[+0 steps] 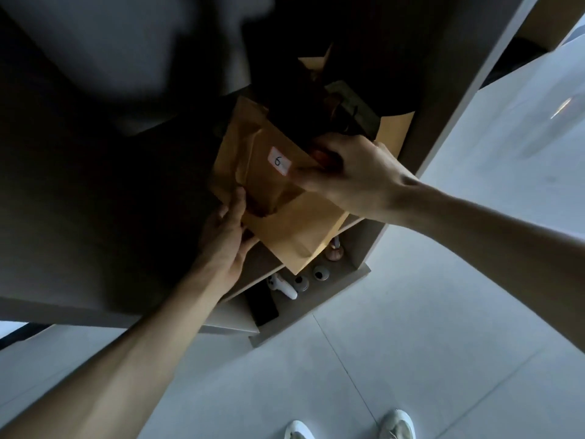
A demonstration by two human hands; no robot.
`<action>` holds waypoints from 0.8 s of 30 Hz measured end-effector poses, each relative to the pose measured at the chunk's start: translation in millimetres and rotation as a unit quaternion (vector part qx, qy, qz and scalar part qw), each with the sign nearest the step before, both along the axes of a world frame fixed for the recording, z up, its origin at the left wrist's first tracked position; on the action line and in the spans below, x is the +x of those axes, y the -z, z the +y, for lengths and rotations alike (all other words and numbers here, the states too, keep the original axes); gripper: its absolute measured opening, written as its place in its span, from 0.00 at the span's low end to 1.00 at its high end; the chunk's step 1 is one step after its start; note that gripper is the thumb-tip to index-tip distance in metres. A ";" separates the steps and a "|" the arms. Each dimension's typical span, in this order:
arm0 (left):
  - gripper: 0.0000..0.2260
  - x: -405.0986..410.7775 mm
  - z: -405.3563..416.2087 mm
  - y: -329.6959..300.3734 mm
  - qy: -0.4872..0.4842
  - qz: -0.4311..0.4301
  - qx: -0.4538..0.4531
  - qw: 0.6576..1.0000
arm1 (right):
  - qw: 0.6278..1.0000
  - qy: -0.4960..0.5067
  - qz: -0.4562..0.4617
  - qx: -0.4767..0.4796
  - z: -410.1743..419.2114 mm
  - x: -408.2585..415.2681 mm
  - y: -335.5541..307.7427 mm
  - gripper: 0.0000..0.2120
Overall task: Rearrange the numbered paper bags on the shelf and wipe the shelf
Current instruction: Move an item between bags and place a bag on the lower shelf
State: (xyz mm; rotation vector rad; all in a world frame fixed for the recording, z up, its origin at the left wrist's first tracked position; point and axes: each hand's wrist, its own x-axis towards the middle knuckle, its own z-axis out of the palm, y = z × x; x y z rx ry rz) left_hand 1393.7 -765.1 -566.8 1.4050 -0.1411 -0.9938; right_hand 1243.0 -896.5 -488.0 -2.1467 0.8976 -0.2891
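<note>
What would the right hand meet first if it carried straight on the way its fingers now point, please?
The right hand already grips the top edge of the bag labelled 6. Its fingers point left across that bag, so they would likely slide over its white label first, though depth is unclear.

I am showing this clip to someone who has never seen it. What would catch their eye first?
Most likely the brown paper bag at the centre, with a white label marked 6, tilted over the edge of a shelf. Both bare hands are on it: the left hand at its lower left edge, the right hand gripping its top. Below, small round ornaments sit on a lower shelf, and white shoes stand on the pale floor.
</note>
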 end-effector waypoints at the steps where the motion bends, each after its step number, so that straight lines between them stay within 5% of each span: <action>1: 0.17 4.9 -0.9 2.1 -0.004 -0.018 0.009 1.000 | 1.000 0.009 0.010 -0.013 0.5 7.3 -0.7 0.19; 8: 0.21 21.5 -5.8 5.6 -0.020 -0.093 0.021 0.995 | 0.978 0.029 0.093 -0.185 -2.4 42.9 -3.8 0.24; 12: 0.17 17.7 -9.1 4.6 0.036 -0.061 0.025 0.997 | 0.966 -0.015 0.146 -0.212 -6.0 40.9 -4.4 0.28; 16: 0.17 6.3 -15.7 2.3 0.066 -0.034 0.006 0.997 | 0.958 -0.058 0.112 -0.256 -15.5 25.9 -11.4 0.18; 24: 0.16 -5.5 -33.1 -0.4 0.063 0.022 -0.002 0.998 | 0.923 -0.089 0.140 -0.346 -31.3 10.9 -12.4 0.18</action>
